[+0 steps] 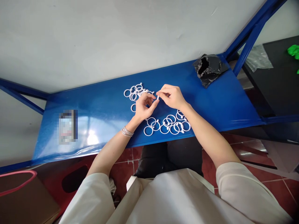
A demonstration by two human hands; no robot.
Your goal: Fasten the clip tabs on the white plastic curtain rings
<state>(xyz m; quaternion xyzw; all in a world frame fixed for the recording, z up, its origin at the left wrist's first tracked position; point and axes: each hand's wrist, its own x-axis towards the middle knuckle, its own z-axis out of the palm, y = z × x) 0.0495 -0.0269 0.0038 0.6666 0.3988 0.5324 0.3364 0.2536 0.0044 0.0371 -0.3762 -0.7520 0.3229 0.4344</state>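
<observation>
My left hand [145,106] and my right hand [173,97] meet above the middle of the blue shelf. Between their fingertips is a small white plastic piece [158,97], perhaps one of the rings seen edge-on; most of it is hidden. Thumb and fingers of both hands are pinched on it. Beyond my left hand lies a loose pile of thin white rings [133,96] with small tabs, partly covered by that hand. Nearer to me, a second group of white rings [171,119] overlaps along the front edge, some below my right wrist.
The blue metal shelf [112,102] runs along a pale wall, with slanted blue braces at both ends. A crumpled black plastic bag [209,69] sits at its back right. At the left lies a blurred-out rectangular object [67,127]. A red chair [53,189] stands below left.
</observation>
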